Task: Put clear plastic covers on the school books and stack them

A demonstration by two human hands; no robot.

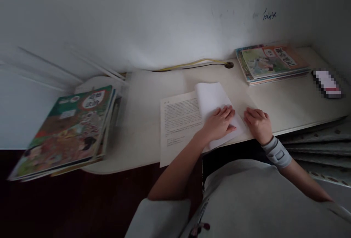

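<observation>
A booklet point(179, 121) lies open on the desk, its left page covered in printed text. Over its right side is a blank white sheet point(210, 99), curved along its left edge. My left hand point(221, 123) rests flat on that sheet, fingers stretched forward and thumb out to the right. Just right of the sheet, my right hand point(258, 124) is down at the desk with its fingers curled in. Whatever may be under those fingers is hidden. A grey band is around the right wrist.
The white desk point(142, 135) runs along the wall. A stack of illustrated books point(68, 132) overhangs its left end. Another book stack point(274, 64) lies at the back right, beside a pixelated phone point(327, 83). Yellow and black cables point(192, 63) lead into a desk hole.
</observation>
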